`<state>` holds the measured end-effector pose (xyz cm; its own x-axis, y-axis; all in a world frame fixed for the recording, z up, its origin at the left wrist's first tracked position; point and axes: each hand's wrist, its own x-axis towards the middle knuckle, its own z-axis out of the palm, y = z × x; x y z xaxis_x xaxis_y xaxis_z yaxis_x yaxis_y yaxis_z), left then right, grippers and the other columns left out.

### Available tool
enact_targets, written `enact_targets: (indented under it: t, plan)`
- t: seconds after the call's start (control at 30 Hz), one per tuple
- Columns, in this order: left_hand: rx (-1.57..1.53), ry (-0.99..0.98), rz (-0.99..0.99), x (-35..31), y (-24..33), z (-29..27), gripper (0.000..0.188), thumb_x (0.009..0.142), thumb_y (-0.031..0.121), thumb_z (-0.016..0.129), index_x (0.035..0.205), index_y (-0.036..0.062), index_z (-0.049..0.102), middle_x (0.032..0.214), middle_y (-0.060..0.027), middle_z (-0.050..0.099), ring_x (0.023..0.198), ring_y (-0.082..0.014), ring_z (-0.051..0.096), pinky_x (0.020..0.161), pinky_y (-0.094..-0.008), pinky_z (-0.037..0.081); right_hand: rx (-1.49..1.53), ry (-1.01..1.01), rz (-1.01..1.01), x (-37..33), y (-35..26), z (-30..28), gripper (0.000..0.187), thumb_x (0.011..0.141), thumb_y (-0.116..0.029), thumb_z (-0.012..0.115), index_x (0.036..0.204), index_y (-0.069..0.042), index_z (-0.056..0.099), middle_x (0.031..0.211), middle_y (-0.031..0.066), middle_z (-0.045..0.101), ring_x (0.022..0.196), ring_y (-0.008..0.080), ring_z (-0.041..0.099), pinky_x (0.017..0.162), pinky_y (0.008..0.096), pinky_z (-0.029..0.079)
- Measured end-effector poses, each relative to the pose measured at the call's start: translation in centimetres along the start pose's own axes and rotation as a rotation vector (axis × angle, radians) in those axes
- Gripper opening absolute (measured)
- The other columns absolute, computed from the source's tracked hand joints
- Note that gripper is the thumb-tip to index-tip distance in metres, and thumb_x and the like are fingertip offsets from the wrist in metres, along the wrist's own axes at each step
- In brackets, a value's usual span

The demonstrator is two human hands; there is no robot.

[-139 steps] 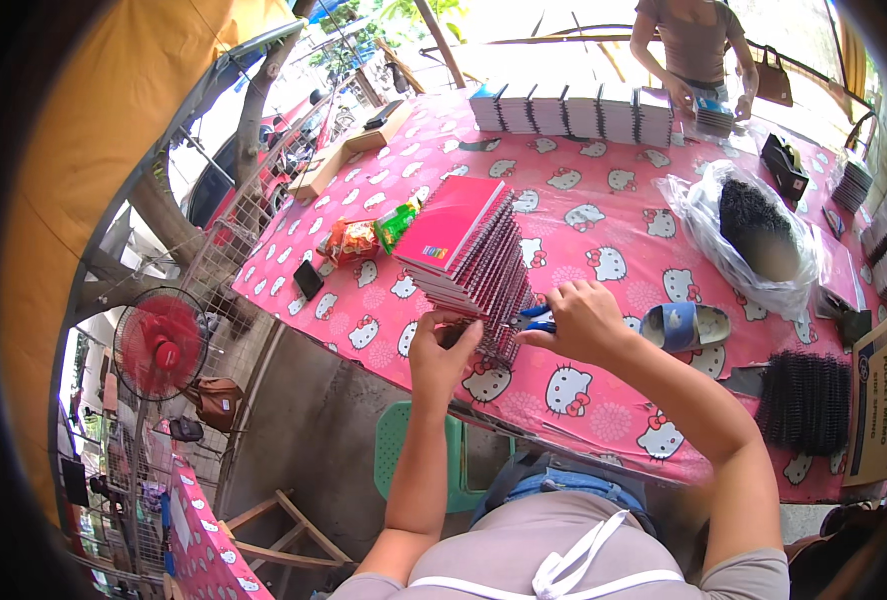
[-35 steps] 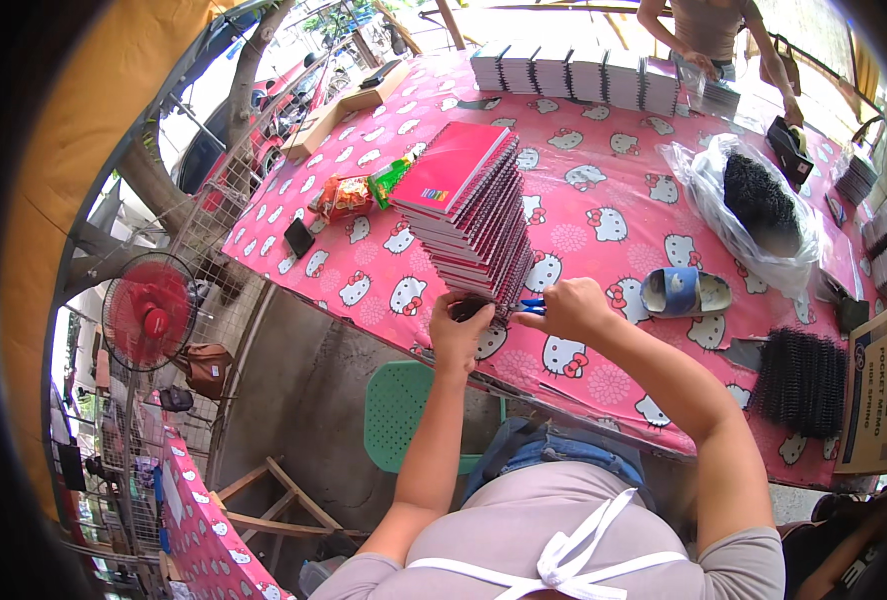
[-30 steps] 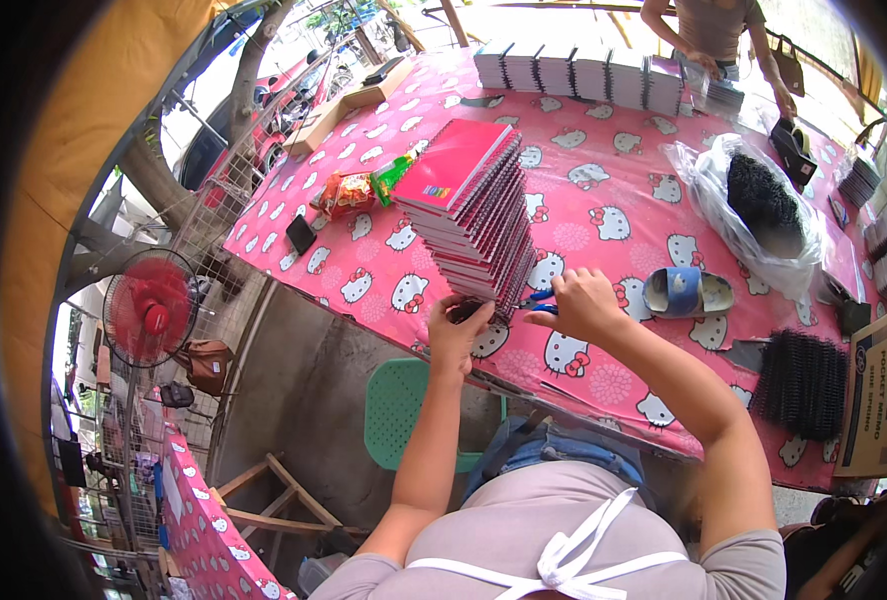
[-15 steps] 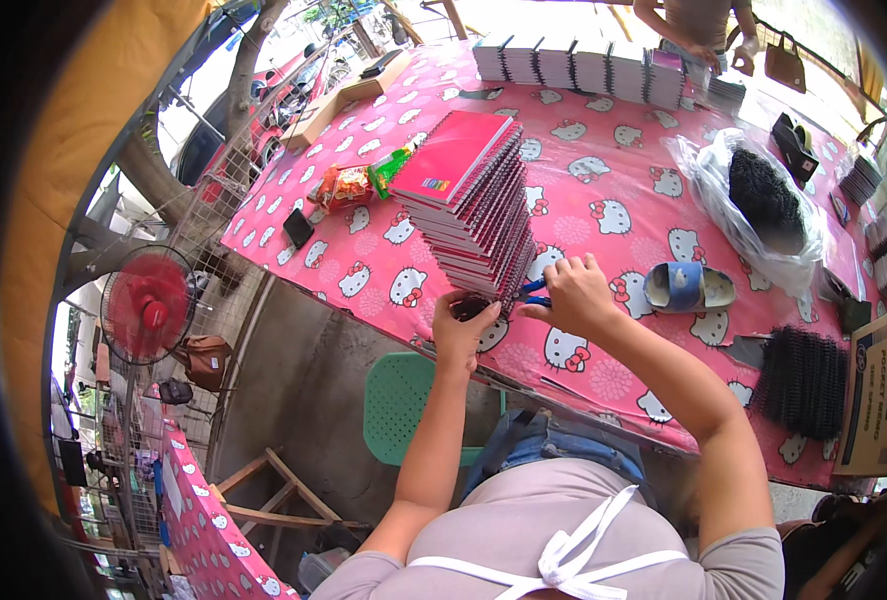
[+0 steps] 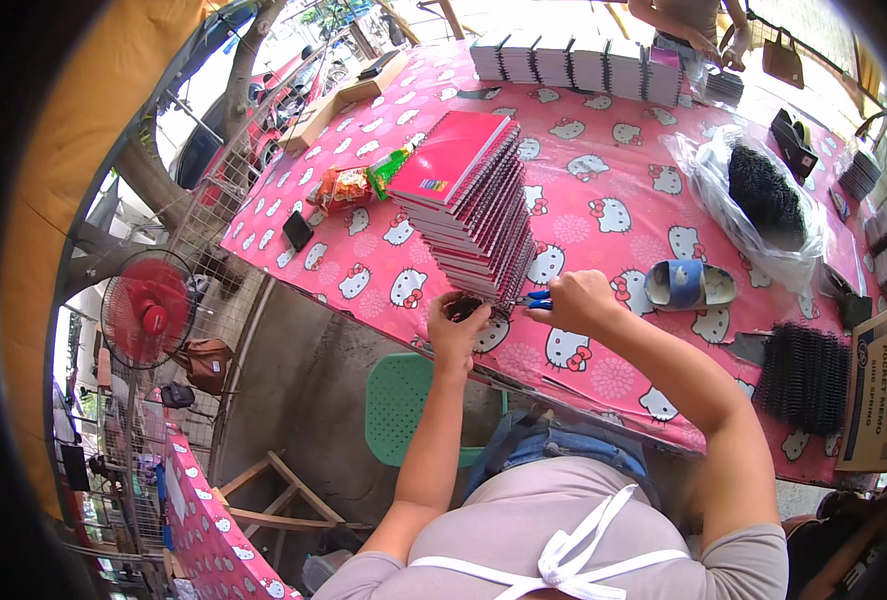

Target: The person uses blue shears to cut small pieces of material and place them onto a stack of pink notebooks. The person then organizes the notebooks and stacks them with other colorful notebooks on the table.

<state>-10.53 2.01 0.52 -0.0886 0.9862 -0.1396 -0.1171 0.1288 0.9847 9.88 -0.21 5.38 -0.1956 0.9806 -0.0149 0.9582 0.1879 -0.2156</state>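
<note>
A tall fanned stack of spiral-bound notebooks (image 5: 469, 215) with a red top cover stands near the front edge of the pink table (image 5: 384, 235). My left hand (image 5: 457, 330) curls around the stack's bottom corner, thumb toward the spiral bindings, and appears to grip the lowest notebook (image 5: 464, 308), partly hidden by the fingers. Just right of that corner, my right hand (image 5: 579, 300) is closed around blue-handled pliers (image 5: 539, 299). Their jaws point left at the end of the bottom binding; whether they touch the wire is too small to tell.
Right of my hands lies a blue slipper (image 5: 689, 286). Black spiral coils (image 5: 802, 380) and a cardboard box (image 5: 879, 385) sit farther right; a plastic bag (image 5: 709, 180) holds more coils. Notebook rows (image 5: 574, 65) line the back, near another person's hands. A green stool (image 5: 399, 410) stands below.
My right hand has turned and dropped slightly, its fingers closing tighter around the pliers' handles. My left hand has shifted a little left; the stack stays in place.
</note>
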Motion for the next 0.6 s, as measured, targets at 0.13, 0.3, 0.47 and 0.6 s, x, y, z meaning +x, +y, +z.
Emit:
enact_targets:
  t: [0.13, 0.3, 0.47, 0.6]
  plan:
    - [-0.048, 0.010, -0.040, -0.3, -0.2, 0.9, 0.053, 0.065, 0.000, 0.079, 0.106, -0.0014, 0.047, 0.093, -0.0104, 0.061, 0.073, -0.0143, 0.061, 0.057, -0.0246, 0.053, -0.225, 0.702, -0.249, 0.6, 1.7, 2.7, 0.059, 0.075, -0.064, 0.059, 0.063, -0.007, 0.066, 0.057, 0.0090, 0.061, 0.055, 0.0265, 0.064, 0.053, 0.0367, 0.051]
    - [-0.035, -0.010, 0.046, -0.2, -1.3, 0.6, 0.052, 0.065, 0.000, 0.080, 0.106, -0.0010, 0.047, 0.088, -0.0096, 0.062, 0.070, -0.0135, 0.061, 0.057, -0.0231, 0.052, -0.010, -0.018, -0.021, 1.1, -0.8, 1.1, 0.060, 0.076, -0.063, 0.058, 0.079, -0.004, 0.066, 0.072, 0.0100, 0.064, 0.071, 0.0266, 0.064, 0.073, 0.0411, 0.049]
    - [-0.098, 0.019, -0.011, -0.3, -0.9, 0.2, 0.052, 0.065, -0.001, 0.080, 0.105, -0.0011, 0.047, 0.085, -0.0092, 0.062, 0.067, -0.0132, 0.060, 0.056, -0.0222, 0.051, 0.011, -0.112, 0.014, 0.3, -0.6, 0.5, 0.061, 0.077, -0.064, 0.056, 0.080, -0.004, 0.066, 0.074, 0.0104, 0.064, 0.073, 0.0261, 0.064, 0.073, 0.0406, 0.049]
    - [-0.044, -0.018, -0.049, -0.3, -1.2, 0.7, 0.050, 0.066, -0.001, 0.079, 0.105, -0.0011, 0.047, 0.084, -0.0092, 0.062, 0.063, -0.0126, 0.059, 0.054, -0.0224, 0.049, -0.195, 0.560, -0.200, 0.5, 1.6, 3.7, 0.060, 0.077, -0.065, 0.055, 0.069, -0.006, 0.067, 0.062, 0.0100, 0.063, 0.060, 0.0255, 0.065, 0.058, 0.0378, 0.051]
